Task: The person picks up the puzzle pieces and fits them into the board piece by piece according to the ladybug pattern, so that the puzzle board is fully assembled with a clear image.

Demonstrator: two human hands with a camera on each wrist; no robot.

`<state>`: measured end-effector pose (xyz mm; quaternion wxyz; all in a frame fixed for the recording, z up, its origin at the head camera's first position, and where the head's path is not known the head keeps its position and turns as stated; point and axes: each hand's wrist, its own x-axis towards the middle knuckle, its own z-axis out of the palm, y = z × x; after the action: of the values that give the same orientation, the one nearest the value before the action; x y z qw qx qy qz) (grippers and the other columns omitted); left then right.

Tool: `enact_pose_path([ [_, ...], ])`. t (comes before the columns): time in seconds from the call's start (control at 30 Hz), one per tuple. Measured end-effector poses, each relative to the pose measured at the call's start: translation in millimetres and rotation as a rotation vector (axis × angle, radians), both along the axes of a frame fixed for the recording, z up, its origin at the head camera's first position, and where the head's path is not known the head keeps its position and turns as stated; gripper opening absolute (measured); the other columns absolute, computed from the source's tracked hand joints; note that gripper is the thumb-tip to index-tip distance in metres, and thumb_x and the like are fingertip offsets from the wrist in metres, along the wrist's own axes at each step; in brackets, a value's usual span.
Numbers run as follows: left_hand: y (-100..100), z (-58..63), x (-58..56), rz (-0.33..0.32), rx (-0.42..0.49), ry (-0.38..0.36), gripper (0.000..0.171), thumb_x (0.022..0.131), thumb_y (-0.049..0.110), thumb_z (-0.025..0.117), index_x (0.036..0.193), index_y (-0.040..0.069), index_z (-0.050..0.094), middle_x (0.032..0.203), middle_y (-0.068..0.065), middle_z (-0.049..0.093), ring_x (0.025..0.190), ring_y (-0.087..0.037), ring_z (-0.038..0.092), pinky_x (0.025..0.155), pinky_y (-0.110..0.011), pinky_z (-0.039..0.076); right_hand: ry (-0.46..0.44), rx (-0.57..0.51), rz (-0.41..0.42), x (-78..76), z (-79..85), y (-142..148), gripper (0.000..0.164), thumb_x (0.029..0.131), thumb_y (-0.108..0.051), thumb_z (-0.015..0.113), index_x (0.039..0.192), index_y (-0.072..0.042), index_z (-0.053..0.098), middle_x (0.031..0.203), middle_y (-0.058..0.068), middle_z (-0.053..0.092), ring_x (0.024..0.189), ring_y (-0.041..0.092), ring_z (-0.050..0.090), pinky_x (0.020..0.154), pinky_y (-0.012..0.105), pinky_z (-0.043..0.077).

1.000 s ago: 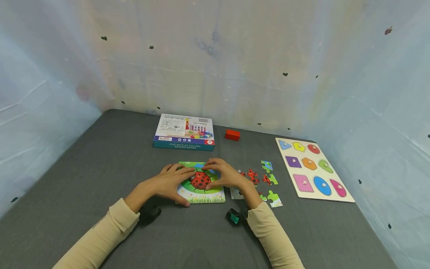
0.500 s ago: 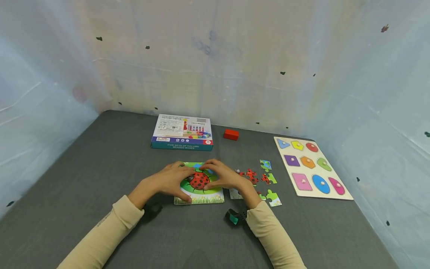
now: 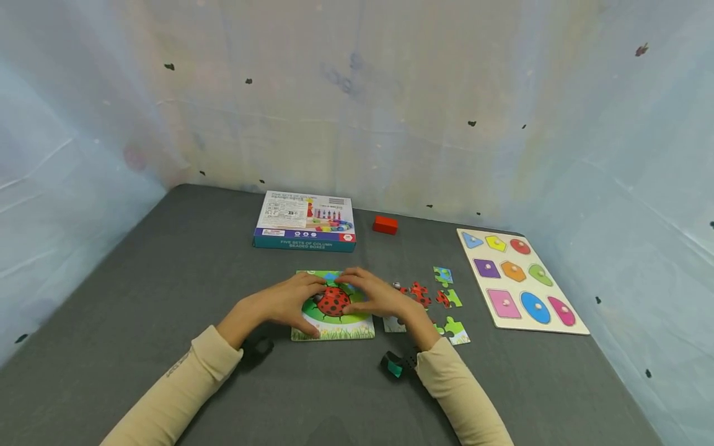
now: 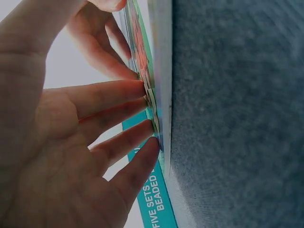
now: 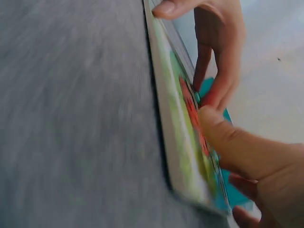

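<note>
A ladybug jigsaw puzzle (image 3: 333, 301), with a green and white picture, lies flat in front of me in the head view. My left hand (image 3: 283, 302) touches its left side; the fingertips (image 4: 151, 142) rest along the puzzle surface with the fingers spread, as the left wrist view shows. At its right side is my right hand (image 3: 382, 297), its thumb (image 5: 216, 123) on the ladybug picture and its fingers reaching toward the far edge. Under the left fingertips a puzzle piece (image 4: 152, 107) stands slightly raised. The hands cover the puzzle's upper left and right parts.
Loose jigsaw pieces (image 3: 455, 331) lie right of the puzzle, partly behind my right wrist. A wooden shape board (image 3: 521, 313) is farther right. At the back are a teal bead box (image 3: 304, 243) and a red block (image 3: 385, 225). Speckled sheeting (image 3: 390, 124) surrounds the table.
My left hand has shifted slightly to the right over the puzzle, its fingers less spread than a second ago. The right hand stays nearly in place, and the puzzle has hardly moved.
</note>
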<state>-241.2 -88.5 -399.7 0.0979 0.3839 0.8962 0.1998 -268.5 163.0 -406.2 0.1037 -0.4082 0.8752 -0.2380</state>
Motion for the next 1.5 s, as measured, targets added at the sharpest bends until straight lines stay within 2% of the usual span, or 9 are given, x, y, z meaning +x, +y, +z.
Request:
enact_pose_path([
  [0.2,1.1,-0.7,-0.5,0.009,-0.009,-0.011,0.09,0.068,0.052,0.077,0.136,0.003,0.046,0.142,-0.013,0.04,0.133,-0.036,0.03,0.105,-0.053,0.028,0.047,-0.126,-0.082,-2.6,7.7,31.9,0.054,0.09,-0.021,0.063,0.137,-0.003,0.044,0.144,0.019,0.036,0.138,0.031,0.025,0.106,0.053,0.026],
  [0.27,0.8,-0.7,-0.5,0.007,-0.009,-0.009,0.09,0.067,0.052,0.078,0.136,0.003,0.046,0.142,-0.013,0.04,0.133,-0.037,0.03,0.105,-0.053,0.028,0.059,-0.146,-0.129,-3.3,12.6,45.9,0.055,0.089,-0.021,0.064,0.137,-0.002,0.044,0.144,0.02,0.036,0.137,0.032,0.027,0.106,0.054,0.027],
  [0.5,-0.4,-0.2,-0.3,0.004,-0.011,-0.019,0.09,0.068,0.051,0.078,0.136,0.003,0.045,0.143,-0.013,0.039,0.134,-0.038,0.028,0.106,-0.054,0.027,0.075,-0.185,-0.287,-0.9,26.2,92.5,0.059,0.087,-0.024,0.067,0.139,-0.009,0.043,0.14,0.01,0.043,0.131,0.03,0.036,0.103,0.053,0.032],
  [0.67,-0.4,-1.2,-1.8,-0.001,-0.007,-0.021,0.091,0.067,0.052,0.078,0.136,0.003,0.045,0.142,-0.012,0.039,0.133,-0.036,0.029,0.105,-0.052,0.028,0.068,-0.22,-0.349,3.1,30.0,115.3,0.06,0.086,-0.021,0.069,0.139,-0.008,0.043,0.138,0.012,0.044,0.13,0.031,0.037,0.105,0.049,0.03],
  [0.77,-0.6,-1.9,-2.8,-0.003,-0.004,-0.023,0.091,0.067,0.053,0.077,0.137,0.004,0.045,0.143,-0.012,0.039,0.133,-0.035,0.029,0.105,-0.052,0.029,0.07,-0.246,-0.384,2.6,28.5,126.4,0.06,0.085,-0.016,0.069,0.138,-0.005,0.043,0.137,0.016,0.043,0.13,0.031,0.038,0.106,0.048,0.03],
  [0.93,-1.7,-2.6,-3.6,-0.003,-0.005,-0.023,0.091,0.068,0.053,0.077,0.137,0.004,0.044,0.143,-0.012,0.038,0.133,-0.036,0.028,0.105,-0.053,0.028,0.074,-0.284,-0.46,-2.6,20.2,141.9,0.056,0.086,-0.006,0.066,0.136,0.003,0.042,0.138,0.024,0.041,0.129,0.038,0.037,0.105,0.052,0.027],
  [1.13,-1.9,-2.2,-3.4,-0.003,0.0,-0.025,0.091,0.068,0.053,0.076,0.137,0.004,0.044,0.143,-0.011,0.038,0.132,-0.033,0.03,0.104,-0.052,0.03,0.061,-0.314,-0.5,-5.4,11.6,157.0,0.048,0.089,0.003,0.058,0.134,0.009,0.041,0.136,0.028,0.04,0.128,0.043,0.036,0.105,0.054,0.026],
  [1.5,-2.0,-2.4,-3.2,0.001,0.004,-0.03,0.09,0.068,0.053,0.076,0.137,0.005,0.044,0.143,-0.01,0.039,0.131,-0.03,0.031,0.104,-0.05,0.031,0.118,-0.191,-0.588,-6.8,-0.8,172.6,0.048,0.087,0.001,0.06,0.132,0.006,0.045,0.133,0.028,0.044,0.126,0.043,0.037,0.103,0.056,0.027],
])
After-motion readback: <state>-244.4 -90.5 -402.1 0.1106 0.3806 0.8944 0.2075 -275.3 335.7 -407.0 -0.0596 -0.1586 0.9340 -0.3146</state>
